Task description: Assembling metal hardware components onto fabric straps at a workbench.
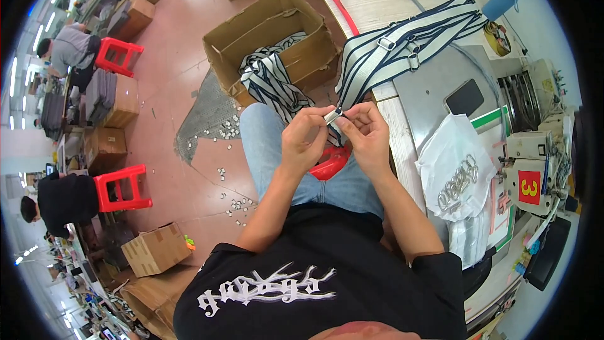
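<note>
In front of my lap, both hands meet at the end of a white strap with dark edges (331, 116). My left hand (304, 139) pinches its pale end between thumb and fingers. From the other side my right hand (368, 135) grips the same end, where a small dark part shows, too small to make out. A bundle of matching striped straps (371, 70) lies over the table corner just beyond my hands, with metal slide buckles (386, 43) threaded on it. More striped straps (272, 77) hang from a cardboard box (221, 58) down toward my knee.
On the table (402, 123) to my right are a phone (464, 97), a white plastic bag (434, 151) with several metal rings (458, 182), a blue cup (501, 1) and a sewing machine (527, 179). Small pale scraps (229, 129) litter the floor. Two people sit far left near red stools (123, 187).
</note>
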A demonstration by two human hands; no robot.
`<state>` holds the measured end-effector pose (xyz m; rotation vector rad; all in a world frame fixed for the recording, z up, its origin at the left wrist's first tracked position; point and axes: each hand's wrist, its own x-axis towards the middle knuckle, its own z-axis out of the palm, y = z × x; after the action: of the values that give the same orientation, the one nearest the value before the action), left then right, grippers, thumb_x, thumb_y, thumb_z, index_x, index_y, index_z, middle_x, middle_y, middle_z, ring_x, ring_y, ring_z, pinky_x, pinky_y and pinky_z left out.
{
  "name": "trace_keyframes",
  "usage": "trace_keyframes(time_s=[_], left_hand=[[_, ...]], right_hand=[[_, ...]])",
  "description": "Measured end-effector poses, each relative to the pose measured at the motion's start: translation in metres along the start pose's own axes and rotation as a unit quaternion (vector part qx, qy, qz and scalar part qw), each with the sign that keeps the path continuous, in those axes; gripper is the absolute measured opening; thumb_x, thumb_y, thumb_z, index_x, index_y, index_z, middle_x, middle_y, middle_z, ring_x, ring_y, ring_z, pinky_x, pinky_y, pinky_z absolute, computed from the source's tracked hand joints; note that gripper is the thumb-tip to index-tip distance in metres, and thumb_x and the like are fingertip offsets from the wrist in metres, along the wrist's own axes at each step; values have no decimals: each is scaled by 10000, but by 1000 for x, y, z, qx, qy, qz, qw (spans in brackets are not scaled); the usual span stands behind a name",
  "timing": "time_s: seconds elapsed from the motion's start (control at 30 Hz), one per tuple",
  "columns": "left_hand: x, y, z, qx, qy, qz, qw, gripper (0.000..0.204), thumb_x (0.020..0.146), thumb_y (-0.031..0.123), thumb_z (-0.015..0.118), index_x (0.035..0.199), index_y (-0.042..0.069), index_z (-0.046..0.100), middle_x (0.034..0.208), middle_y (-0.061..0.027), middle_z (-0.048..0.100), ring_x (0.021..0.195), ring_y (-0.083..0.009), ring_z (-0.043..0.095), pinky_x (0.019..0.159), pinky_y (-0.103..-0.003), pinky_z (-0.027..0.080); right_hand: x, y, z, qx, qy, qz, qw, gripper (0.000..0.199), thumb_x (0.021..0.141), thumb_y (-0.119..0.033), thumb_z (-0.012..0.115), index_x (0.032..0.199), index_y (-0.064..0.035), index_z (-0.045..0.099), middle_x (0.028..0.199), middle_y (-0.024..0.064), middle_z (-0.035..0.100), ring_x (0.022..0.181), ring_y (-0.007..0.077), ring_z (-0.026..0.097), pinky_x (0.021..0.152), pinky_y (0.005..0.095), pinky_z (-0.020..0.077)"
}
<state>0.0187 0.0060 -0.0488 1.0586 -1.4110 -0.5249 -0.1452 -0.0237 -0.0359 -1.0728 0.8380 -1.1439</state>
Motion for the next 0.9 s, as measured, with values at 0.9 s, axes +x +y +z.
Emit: trace_keyframes(time_s=[0.9], left_hand=[[18,8,-30,-220,-63,-296,927,216,1027,67,666,1212,-38,702,992,-63,728,936,-114,692,793,-244,546]], right_hand=[[5,-5,-5,-163,-62,-98,980,130,962,-6,717,1089,-27,731,1030,59,629,915,139,654,796,259,522]])
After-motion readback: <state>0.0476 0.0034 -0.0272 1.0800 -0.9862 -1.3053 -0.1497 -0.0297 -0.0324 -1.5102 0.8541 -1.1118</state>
